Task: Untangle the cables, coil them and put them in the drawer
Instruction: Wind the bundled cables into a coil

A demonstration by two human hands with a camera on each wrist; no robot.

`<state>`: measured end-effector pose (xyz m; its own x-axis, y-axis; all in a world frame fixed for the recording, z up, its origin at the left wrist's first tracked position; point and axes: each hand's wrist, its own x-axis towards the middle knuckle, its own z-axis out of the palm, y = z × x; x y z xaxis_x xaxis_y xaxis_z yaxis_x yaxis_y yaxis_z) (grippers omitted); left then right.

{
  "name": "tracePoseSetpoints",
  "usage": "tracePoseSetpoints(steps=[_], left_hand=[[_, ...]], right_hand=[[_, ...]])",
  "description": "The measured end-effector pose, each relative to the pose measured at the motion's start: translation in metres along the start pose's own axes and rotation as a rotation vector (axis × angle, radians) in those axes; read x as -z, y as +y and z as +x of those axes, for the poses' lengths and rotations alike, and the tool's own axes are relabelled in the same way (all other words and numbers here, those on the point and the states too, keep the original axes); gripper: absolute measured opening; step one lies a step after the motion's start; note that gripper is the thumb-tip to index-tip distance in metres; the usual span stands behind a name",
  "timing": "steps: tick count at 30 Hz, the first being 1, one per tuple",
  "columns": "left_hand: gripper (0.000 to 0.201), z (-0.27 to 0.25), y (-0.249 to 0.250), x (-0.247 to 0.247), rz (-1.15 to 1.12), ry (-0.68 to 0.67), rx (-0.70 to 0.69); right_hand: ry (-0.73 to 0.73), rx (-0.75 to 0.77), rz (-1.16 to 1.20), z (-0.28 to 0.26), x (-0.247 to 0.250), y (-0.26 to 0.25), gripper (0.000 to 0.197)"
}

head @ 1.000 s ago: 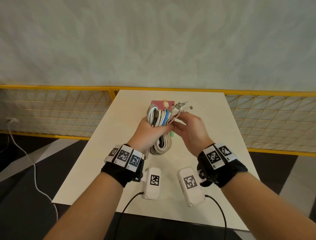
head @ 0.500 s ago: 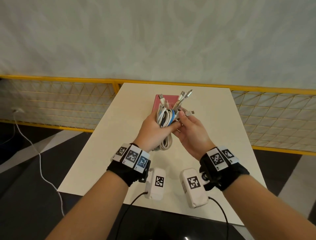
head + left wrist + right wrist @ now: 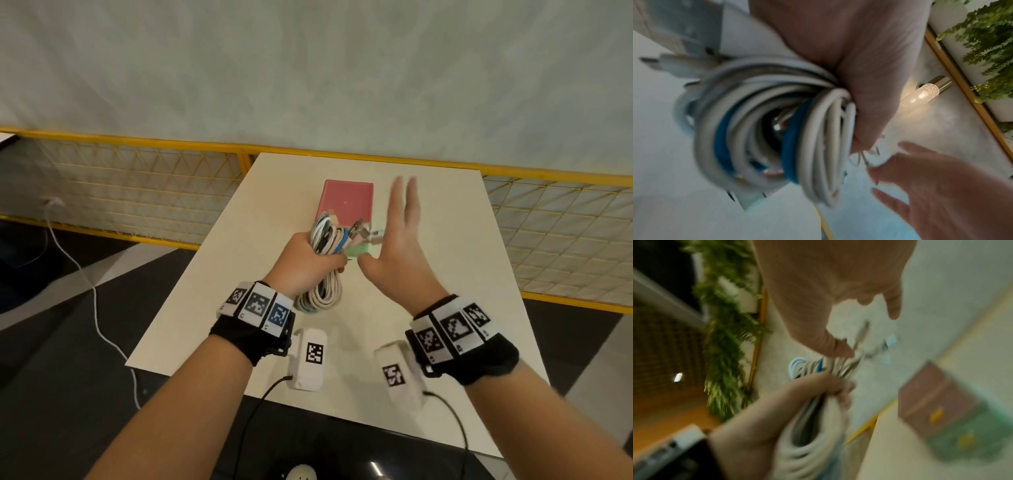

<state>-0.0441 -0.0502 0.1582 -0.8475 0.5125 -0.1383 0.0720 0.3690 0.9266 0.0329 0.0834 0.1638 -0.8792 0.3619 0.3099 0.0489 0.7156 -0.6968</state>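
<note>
Left hand [image 3: 303, 260] grips coiled cables [image 3: 325, 240]; right hand [image 3: 399, 246] at its 3 o'clock, fingers straight, empty.

The right hand [image 3: 397, 253] smears with motion blur, its fingertips [image 3: 404, 185] ghosted double. The left hand [image 3: 305, 263] covers the middle of the cable bundle [image 3: 325, 236], so the cable count can't be told. The plugs [image 3: 363, 233] blur together. The pink box [image 3: 346, 198] has its near end hidden behind the bundle. The right wrist view is blurred throughout.
</note>
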Motion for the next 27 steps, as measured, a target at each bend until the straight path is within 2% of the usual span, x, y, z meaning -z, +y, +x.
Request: tracePoseSetpoints(steps=[2,3,4,6,9,11,13,15,18,19,21,24,27], left_hand=[[0.011,-0.002,0.002,0.008,0.06,-0.09,0.021],[0.011,-0.004,0.004,0.012,0.096,-0.143,0.022],[0.011,-0.006,0.007,0.015,0.123,-0.187,0.017],[0.012,-0.011,0.011,0.018,0.111,-0.23,-0.005],[0.019,-0.016,0.016,0.019,-0.015,-0.157,-0.054],[0.021,-0.018,0.017,0.016,-0.086,-0.07,-0.094],[0.021,-0.019,0.017,0.011,-0.147,0.032,-0.12],[0.019,-0.02,0.017,0.007,-0.217,0.12,-0.106],[0.022,-0.02,0.014,0.005,-0.303,0.141,-0.064],[0.024,-0.021,0.013,0.006,-0.314,0.133,-0.062],[0.022,-0.022,0.011,0.01,-0.321,0.123,-0.066],[0.022,-0.024,0.01,0.016,-0.246,0.026,-0.116],[0.028,-0.025,0.01,0.015,-0.074,-0.101,-0.16]], right_hand=[[-0.2,0.199,-0.471,0.009,0.007,0.009,0.091],[-0.349,0.273,-0.486,0.014,0.009,0.012,0.081],[-0.482,0.304,-0.353,0.018,0.011,0.012,0.07],[-0.605,0.264,0.022,0.02,0.011,0.012,0.053],[-0.535,0.042,0.275,0.013,0.005,0.01,0.037],[-0.386,-0.116,0.45,0.005,-0.004,0.006,0.024],[-0.243,-0.248,0.64,0.001,-0.014,-0.001,0.021],[-0.163,-0.329,0.743,0.0,-0.021,-0.008,0.018],[-0.156,-0.357,0.835,-0.003,-0.021,-0.012,0.007],[-0.178,-0.319,0.831,-0.005,-0.019,-0.011,0.006],[-0.262,-0.176,0.681,-0.008,-0.012,-0.006,0.017],[-0.407,0.059,0.281,-0.007,0.005,0.003,0.03],[-0.478,0.288,-0.038,0.0,0.015,0.0,0.042]])
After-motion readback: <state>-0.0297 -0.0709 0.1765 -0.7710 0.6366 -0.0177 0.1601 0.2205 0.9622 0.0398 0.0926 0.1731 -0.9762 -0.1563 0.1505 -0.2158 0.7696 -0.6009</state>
